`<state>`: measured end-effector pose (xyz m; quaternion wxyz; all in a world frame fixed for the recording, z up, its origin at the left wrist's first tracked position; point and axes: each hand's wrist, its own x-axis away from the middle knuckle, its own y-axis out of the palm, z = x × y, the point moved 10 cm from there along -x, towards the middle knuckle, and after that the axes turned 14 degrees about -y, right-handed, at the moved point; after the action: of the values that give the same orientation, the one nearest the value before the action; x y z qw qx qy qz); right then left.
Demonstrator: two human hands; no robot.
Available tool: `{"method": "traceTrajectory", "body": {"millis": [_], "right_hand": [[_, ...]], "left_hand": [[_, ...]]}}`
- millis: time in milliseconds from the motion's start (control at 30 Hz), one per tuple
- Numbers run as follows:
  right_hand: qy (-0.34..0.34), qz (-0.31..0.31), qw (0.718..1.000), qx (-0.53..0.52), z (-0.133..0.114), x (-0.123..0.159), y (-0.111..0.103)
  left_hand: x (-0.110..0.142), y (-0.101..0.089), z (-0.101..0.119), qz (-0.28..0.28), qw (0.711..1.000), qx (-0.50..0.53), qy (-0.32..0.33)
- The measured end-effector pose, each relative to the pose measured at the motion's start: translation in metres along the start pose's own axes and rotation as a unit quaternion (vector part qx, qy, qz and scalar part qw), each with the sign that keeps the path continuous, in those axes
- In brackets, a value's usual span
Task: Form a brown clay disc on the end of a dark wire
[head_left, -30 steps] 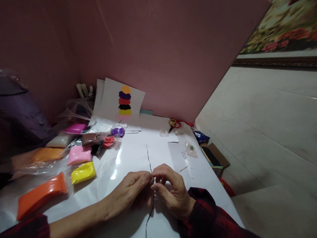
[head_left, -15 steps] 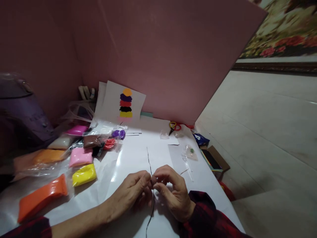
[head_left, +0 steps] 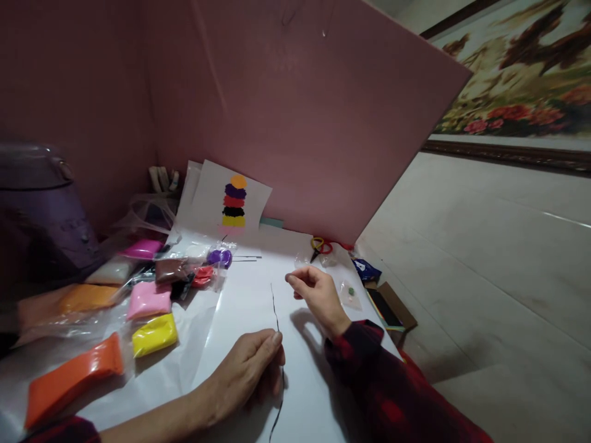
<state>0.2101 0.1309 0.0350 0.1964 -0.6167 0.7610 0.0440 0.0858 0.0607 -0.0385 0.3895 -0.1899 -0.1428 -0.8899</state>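
A thin black strand (head_left: pixel 276 314) runs down the middle of the white sheet (head_left: pixel 244 301) on the table. My left hand (head_left: pixel 249 369) rests on the sheet with thumb and forefinger pinched on the strand near its middle. My right hand (head_left: pixel 316 295) is raised further back and to the right, its fingers curled with thumb and forefinger pressed together; whatever sits between them is too small to make out.
Bagged clay blocks lie at the left: orange (head_left: pixel 69 378), yellow (head_left: pixel 154 334), pink (head_left: pixel 148 299), purple (head_left: pixel 220 256). A paper with stacked colour patches (head_left: pixel 234 200) leans on the pink board (head_left: pixel 300 123). Scissors (head_left: pixel 320 246) lie at the back, a small box (head_left: pixel 388 306) at the right edge.
My right hand left the left hand and the strand, lifting back and to the right. The left hand kept its pinch. The camera tilted up slightly.
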Motion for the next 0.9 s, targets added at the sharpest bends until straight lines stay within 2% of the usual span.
{"method": "traceTrajectory", "body": {"millis": [133, 233, 300, 400, 567, 900], "right_hand": [[0.014, 0.0, 0.999, 0.034, 0.038, -0.024, 0.016], [0.021, 0.012, 1.0, -0.003, 0.064, -0.028, 0.028], [0.006, 0.023, 1.0, -0.02, 0.072, -0.026, 0.031], [-0.038, 0.043, 0.998, 0.041, 0.07, -0.021, 0.026], [-0.135, 0.004, 0.978, 0.159, 0.047, -0.017, 0.027], [-0.137, -0.032, 0.981, 0.136, 0.04, -0.015, 0.036]], "left_hand": [[-0.002, 0.0, -0.002, 0.001, 1.0, 0.017, 0.0], [-0.002, 0.0, -0.002, -0.002, 1.0, 0.022, 0.003], [-0.002, 0.0, -0.003, -0.001, 1.0, 0.021, -0.001], [-0.002, 0.0, -0.003, -0.003, 1.0, 0.019, -0.003], [-0.003, 0.001, -0.004, -0.008, 1.0, 0.015, 0.0], [-0.004, 0.002, -0.005, -0.016, 1.0, 0.017, 0.003]]}}
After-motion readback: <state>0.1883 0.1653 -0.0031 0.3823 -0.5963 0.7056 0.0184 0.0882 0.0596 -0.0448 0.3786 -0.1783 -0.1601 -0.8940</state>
